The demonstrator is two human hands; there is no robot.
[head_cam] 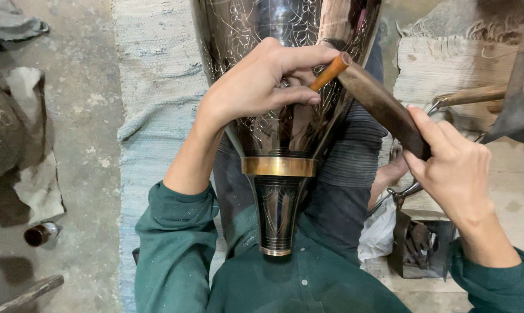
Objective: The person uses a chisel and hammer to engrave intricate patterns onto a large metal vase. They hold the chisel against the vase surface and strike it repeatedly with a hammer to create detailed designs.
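Setting: bare concrete floor point(82, 116) with a pale woven mat point(157, 87) laid over it; the person sits on the mat in a green shirt, legs stretched out.

Workpiece: a tall, dark polished metal vase point(285, 133) lies along the lap, narrow foot toward the body, wide mouth pointing away. A brass band point(278, 166) rings it where the body narrows to the stem.

Left hand: the left hand point(256, 87) rests on the vase's flank, its grip pinched around a thin copper-coloured chisel point(330, 72), the tip hidden under the fingers against the metal.

Right hand: the right hand point(453, 168) is clenched on a dark wooden mallet point(383, 107), whose far end touches the chisel's head.

Progress: fine engraved scrolls already cover much of the upper body, and line work shows on the stem below the band. The patch around the chisel looks plainer, so by my judgement the engraving is well along but not finished; how much of the far side is done cannot be seen.

Surroundings: a small dark metal box of tools point(418, 243) sits near the right elbow, with a white plastic bag point(378, 232) just beside it. A wooden-handled tool point(470, 95) lies on a frayed pale cloth at right. A small metal cup point(39, 234) stands well apart on the floor at left.
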